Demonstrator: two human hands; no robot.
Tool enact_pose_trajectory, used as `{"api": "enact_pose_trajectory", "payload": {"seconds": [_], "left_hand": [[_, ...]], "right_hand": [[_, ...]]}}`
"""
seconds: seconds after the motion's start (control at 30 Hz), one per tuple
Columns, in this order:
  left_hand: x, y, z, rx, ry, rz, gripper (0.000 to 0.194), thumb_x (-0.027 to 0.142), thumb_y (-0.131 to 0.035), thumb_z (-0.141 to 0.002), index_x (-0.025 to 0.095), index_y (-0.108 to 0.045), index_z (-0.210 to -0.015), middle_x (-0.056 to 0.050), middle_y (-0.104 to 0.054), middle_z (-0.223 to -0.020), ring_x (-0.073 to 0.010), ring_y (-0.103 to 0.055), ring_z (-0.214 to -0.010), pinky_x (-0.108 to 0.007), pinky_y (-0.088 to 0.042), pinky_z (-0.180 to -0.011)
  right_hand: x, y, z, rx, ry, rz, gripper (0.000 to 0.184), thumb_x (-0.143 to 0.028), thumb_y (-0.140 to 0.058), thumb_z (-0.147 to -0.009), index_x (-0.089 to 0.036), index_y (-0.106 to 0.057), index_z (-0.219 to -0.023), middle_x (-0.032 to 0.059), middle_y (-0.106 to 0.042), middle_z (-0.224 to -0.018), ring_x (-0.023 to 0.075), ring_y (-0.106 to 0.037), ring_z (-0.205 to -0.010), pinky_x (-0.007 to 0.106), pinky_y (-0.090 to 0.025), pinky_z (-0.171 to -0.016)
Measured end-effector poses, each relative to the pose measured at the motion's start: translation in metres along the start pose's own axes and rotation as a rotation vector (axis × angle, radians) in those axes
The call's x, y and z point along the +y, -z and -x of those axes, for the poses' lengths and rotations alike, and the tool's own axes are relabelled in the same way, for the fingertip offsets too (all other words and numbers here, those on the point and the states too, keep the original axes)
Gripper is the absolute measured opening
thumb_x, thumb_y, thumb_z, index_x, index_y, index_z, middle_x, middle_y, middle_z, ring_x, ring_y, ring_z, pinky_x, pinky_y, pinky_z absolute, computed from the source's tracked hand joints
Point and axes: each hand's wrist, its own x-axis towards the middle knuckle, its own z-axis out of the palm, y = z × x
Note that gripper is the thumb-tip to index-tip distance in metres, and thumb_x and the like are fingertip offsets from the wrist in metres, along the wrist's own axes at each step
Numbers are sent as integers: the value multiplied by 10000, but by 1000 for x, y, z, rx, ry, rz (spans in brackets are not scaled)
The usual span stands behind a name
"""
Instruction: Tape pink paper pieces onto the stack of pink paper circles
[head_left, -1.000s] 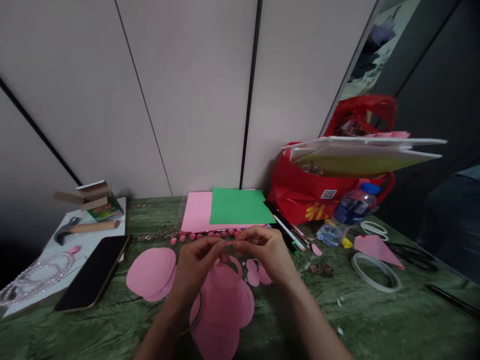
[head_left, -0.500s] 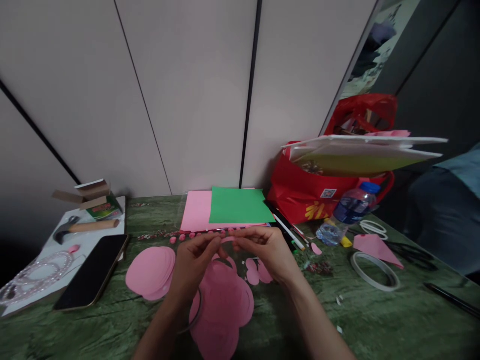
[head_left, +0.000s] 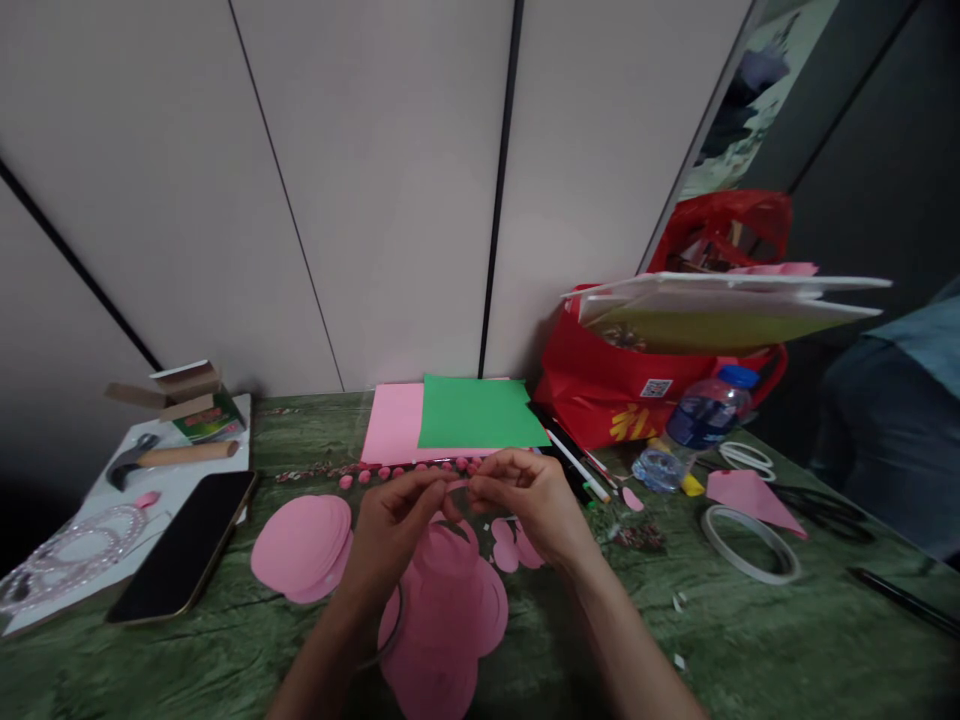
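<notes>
A narrow pink paper strip (head_left: 457, 484) spans the gap between my two hands. My left hand (head_left: 396, 515) pinches its left end between thumb and fingers. The other end sits in the pinch of my right hand (head_left: 525, 495). Below them on the table lies a pile of pink paper circles (head_left: 446, 620), with a ring-shaped pink piece at its top. A roll of tape (head_left: 396, 625) is partly hidden behind my left forearm. To the left rests a stack of pink paper rounds (head_left: 301, 545). Small pink petal shapes (head_left: 505, 545) lie beside my right wrist.
Pink and green paper sheets (head_left: 480, 412) lie by the wall. On the left are a hammer (head_left: 172, 455), a phone (head_left: 184, 548), a bead string (head_left: 90, 545) and an opened box (head_left: 202, 410). Right: red bag (head_left: 592, 375), water bottle (head_left: 697, 425), tape roll (head_left: 750, 543), scissors (head_left: 825, 512).
My right hand has shifted very slightly, and the strip between the hands sits a little lower. Both hands keep their pinch.
</notes>
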Motion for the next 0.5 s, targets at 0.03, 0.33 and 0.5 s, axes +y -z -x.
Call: {"api": "enact_pose_trajectory", "payload": {"seconds": [0.03, 0.33, 0.5], "left_hand": [[0, 0, 0, 5, 1, 2, 139, 213, -583, -762, 154, -689, -829, 19, -640, -565, -115, -602, -593, -219, -480, -628], [0, 0, -1, 16, 7, -31, 165, 207, -576, -770, 145, -687, -875, 5, -654, -584, -118, -605, -602, -217, -475, -610], [1, 0, 0, 17, -1, -28, 163, 211, -574, -770, 146, -683, -872, 5, -663, -589, -126, -620, -587, -238, -482, -626]], "right_hand": [[1, 0, -1, 12, 7, -3, 208, -261, -793, -522, -154, -646, -623, -19, -654, -536, 114, -612, -482, 220, -536, -504], [4, 4, -3, -3, 26, 14, 147, -241, -767, -573, -159, -670, -647, -4, -681, -576, 129, -647, -538, 225, -538, -560], [5, 5, -3, -3, 49, 14, 138, -228, -772, -569, -160, -684, -650, -3, -686, -581, 119, -644, -526, 214, -532, -554]]}}
